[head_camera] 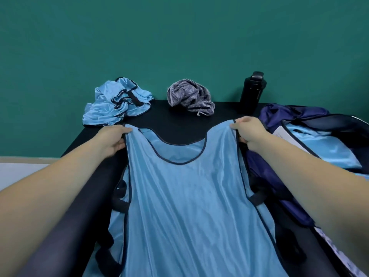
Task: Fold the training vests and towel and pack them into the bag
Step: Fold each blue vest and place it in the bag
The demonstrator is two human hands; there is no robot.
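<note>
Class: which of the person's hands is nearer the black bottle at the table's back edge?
Right. The right hand grips the vest shoulder just in front of the black bottle; the left hand grips the other shoulder, far to its left.

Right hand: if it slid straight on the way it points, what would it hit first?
Probably the striped towel; only bare table lies between it and the right hand, which grips the vest by a shoulder. Depth is uncertain.
</note>
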